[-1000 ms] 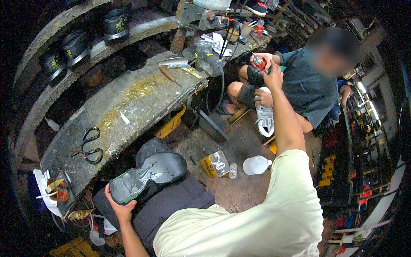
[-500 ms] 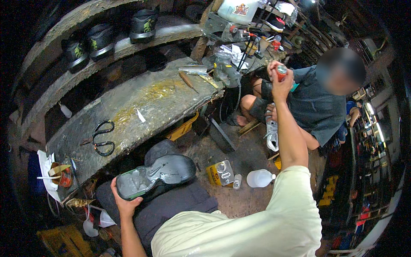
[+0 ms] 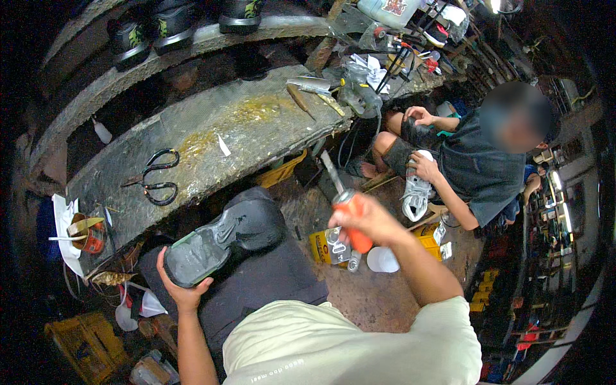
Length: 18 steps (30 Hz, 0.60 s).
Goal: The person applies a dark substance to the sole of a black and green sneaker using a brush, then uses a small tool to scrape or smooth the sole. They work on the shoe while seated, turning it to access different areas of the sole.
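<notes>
My left hand (image 3: pixel 179 282) grips one end of a black shoe (image 3: pixel 204 253), its thumb and fingers on opposite edges. The shoe lies sole-side up across my dark-clothed lap, with a greyish sole and a darker rounded far end. My right hand (image 3: pixel 378 221) is wrapped round a red-orange canister (image 3: pixel 350 206) with a silvery end, held over the floor to the right of the shoe. Motion blurs this hand slightly. A dark bar behind the canister's silvery end lines up with it.
A worn bench (image 3: pixel 224 141) at the left bears black-handled scissors (image 3: pixel 157 178), a wooden-handled tool (image 3: pixel 299 101) and a red cup (image 3: pixel 93 237). Black shoes (image 3: pixel 173 25) stand on a shelf. A person (image 3: pixel 475 160) at the right holds a white shoe (image 3: pixel 417 196). A white bottle (image 3: pixel 383 260) stands on the floor.
My right hand has come down and left from near the other person, bringing the canister with it. The black shoe has tilted slightly in my left hand. The view has shifted.
</notes>
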### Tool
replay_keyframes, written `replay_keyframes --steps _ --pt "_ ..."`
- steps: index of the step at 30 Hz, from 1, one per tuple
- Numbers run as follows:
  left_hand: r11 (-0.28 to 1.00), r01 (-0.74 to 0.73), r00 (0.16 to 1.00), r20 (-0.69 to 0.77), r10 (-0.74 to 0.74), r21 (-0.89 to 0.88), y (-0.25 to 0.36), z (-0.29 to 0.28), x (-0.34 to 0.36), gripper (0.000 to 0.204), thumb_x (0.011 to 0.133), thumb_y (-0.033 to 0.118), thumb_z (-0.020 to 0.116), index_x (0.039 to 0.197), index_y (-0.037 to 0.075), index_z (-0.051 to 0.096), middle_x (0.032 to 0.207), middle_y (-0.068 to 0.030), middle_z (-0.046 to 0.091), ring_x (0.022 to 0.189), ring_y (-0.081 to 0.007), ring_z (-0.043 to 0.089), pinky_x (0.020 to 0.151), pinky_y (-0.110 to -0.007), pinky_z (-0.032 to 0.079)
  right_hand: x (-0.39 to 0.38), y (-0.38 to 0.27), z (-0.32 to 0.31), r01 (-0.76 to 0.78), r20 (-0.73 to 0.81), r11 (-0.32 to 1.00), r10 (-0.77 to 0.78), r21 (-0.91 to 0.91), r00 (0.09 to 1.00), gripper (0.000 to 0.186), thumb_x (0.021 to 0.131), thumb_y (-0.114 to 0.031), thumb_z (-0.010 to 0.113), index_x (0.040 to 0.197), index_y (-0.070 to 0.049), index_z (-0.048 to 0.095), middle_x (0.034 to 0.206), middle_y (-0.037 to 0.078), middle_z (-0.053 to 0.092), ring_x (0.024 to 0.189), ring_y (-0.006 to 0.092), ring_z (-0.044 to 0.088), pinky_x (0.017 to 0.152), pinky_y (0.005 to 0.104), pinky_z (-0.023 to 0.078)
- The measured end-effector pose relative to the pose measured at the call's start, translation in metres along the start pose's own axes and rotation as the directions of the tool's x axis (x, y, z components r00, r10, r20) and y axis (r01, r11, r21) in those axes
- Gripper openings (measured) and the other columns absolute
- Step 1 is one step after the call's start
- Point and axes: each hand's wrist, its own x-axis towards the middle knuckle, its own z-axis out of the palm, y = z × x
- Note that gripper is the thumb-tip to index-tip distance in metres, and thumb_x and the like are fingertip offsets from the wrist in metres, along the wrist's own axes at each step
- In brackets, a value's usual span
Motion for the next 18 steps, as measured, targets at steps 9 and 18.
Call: replay_keyframes --steps 9,18 --pt "0.998 -0.049 0.999 -0.006 0.049 -0.027 -0.006 0.001 -0.003 0.128 0.053 0.048 0.101 0.153 0.003 0.034 0.142 -0.0126 0.046 0.129 -0.0284 0.051 0.113 -0.042 0.039 0.02 0.066 0.084 -0.025 -0.029 0.942 0.037 0.334 0.999 0.042 0.094 -0.031 0.077 0.123 -0.009 0.056 0.086 0.006 0.065 0.06 0.016 0.065 0.055 0.0321 0.057" --pt "0.988 0.082 0.996 0.037 -0.078 -0.127 -0.004 0.004 0.005 0.127 0.052 0.04 0.102 0.152 0.005 0.032 0.142 -0.0132 0.047 0.13 -0.0295 0.051 0.114 -0.043 0.039 0.039 -0.037 0.017 0.411 -0.219 0.809 -0.349 0.42 0.911 0.064 0.092 -0.024 0.075 0.143 -0.004 0.042 0.097 0.01 0.064 0.079 0.0217 0.069 0.072 0.0403 0.061"
